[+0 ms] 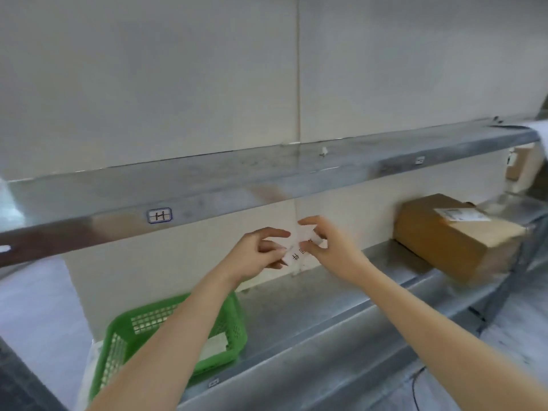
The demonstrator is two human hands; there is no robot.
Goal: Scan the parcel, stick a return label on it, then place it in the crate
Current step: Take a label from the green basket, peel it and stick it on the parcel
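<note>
Both my hands are raised in front of the wall, pinching a small white return label (298,253) with dark printed characters. My left hand (257,254) holds its lower left end, and my right hand (326,244) holds its upper right end. The brown cardboard parcel (450,235) rests on the metal shelf (341,298) to the right, a white shipping sticker on its top. A green plastic crate (237,327) sits on the same shelf at lower left, partly hidden by my left forearm, with a white item inside.
An upper metal shelf (267,176) runs across above my hands, tagged with a small blue-framed sticker (159,215). Another brown box (516,164) stands at the far right. A dark cable (415,390) hangs below the shelf edge.
</note>
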